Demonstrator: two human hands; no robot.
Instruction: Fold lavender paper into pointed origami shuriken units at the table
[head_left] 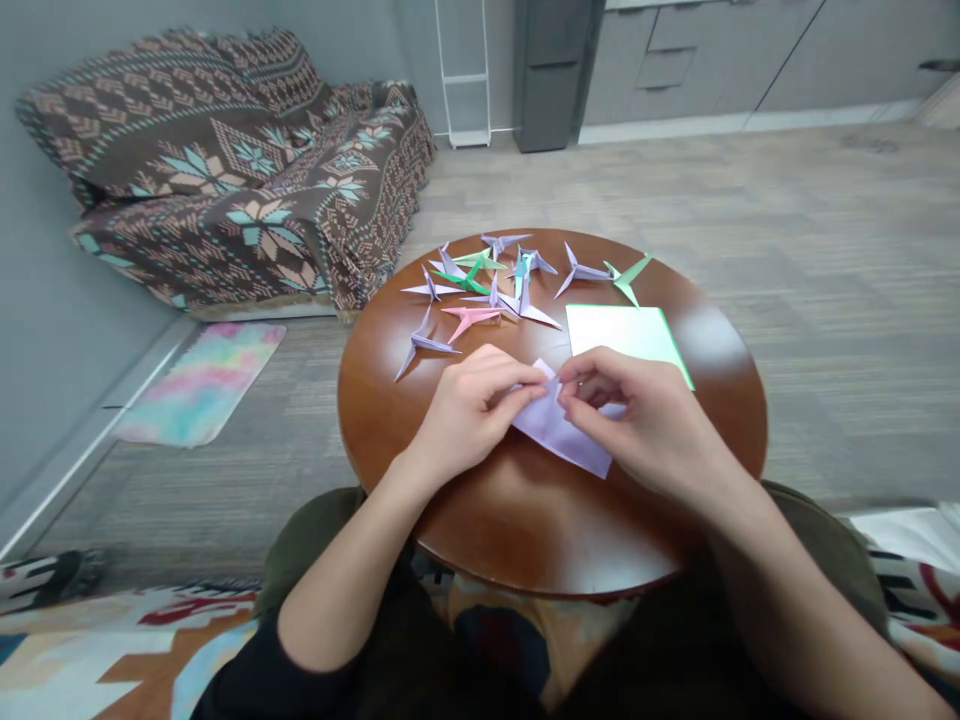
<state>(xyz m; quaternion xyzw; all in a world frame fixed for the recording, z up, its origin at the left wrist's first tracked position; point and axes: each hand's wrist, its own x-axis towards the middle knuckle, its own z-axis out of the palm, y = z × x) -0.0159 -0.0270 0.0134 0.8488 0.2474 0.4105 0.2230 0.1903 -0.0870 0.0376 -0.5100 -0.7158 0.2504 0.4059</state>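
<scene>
Between my two hands is a sheet of purple paper [564, 437], slanted over the round wooden table, with a paler folded bit at its top. My left hand [487, 400] pinches its upper left part between thumb and forefinger. Bent over the paper's upper right side, my right hand [630, 405] has its thumb and fingertips close together at the folded edge and hides part of the sheet. Just beyond my right hand lies a stack of white and green paper [626, 332]. A purple folded paper figure [424, 343] stands beyond my left hand.
Several folded paper figures, among them a pink one [472, 318] and a green one [471, 276], crowd the far side of the round table [480, 520]. A covered sofa [247, 180] stands at the far left, a colourful mat [202, 385] before it. Grey cabinets [697, 60] line the back.
</scene>
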